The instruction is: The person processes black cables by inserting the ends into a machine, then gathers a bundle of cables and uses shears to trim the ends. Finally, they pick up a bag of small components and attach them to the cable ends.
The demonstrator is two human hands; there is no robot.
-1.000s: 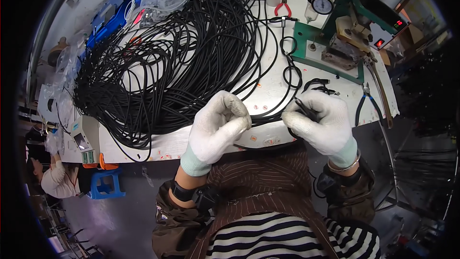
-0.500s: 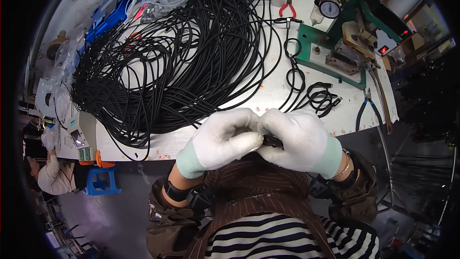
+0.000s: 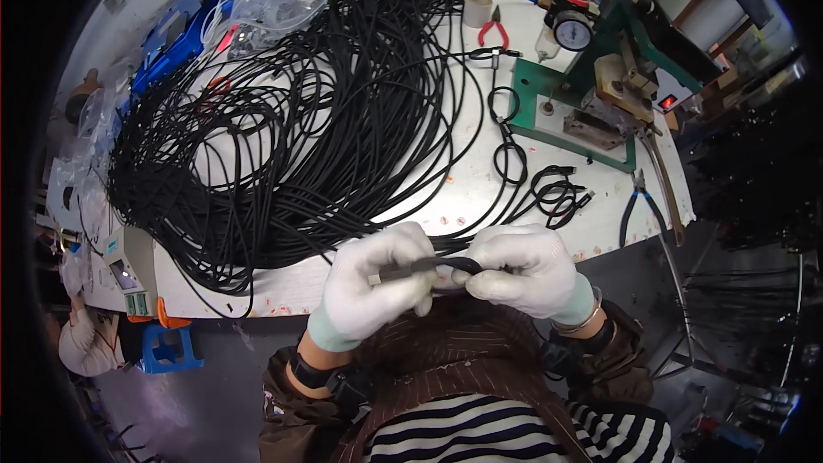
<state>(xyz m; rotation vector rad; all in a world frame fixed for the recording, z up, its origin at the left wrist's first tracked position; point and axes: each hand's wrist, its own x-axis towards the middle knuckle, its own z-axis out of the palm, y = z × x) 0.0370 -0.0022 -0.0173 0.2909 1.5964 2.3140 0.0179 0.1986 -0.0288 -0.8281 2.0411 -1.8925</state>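
Note:
Both my hands wear white gloves with pale green cuffs and meet at the table's front edge. Between them is a black cable (image 3: 446, 263) with a connector end pointing left across the left palm. My left hand (image 3: 375, 285) curls its fingers round the connector end. My right hand (image 3: 523, 270) pinches the cable's bent part between thumb and fingers. Beyond the hands spreads a large heap of black cables (image 3: 377, 111). Right of it lie several looped cables (image 3: 557, 197) with metal-tipped plugs. Part of the held cable is hidden by the gloves.
A green bench press (image 3: 591, 111) with a pressure gauge (image 3: 573, 32) stands at the back right. Red-handled cutters (image 3: 493, 30) and a tape roll (image 3: 477, 10) lie behind. Blue-handled pliers (image 3: 640, 206) rest at the right edge. A small grey device (image 3: 127, 270) and a blue stool (image 3: 171, 350) are left.
My hands have drawn slightly apart, and my left hand has turned its palm up, so the held cable and its connector now show. The whole view has shifted a little.

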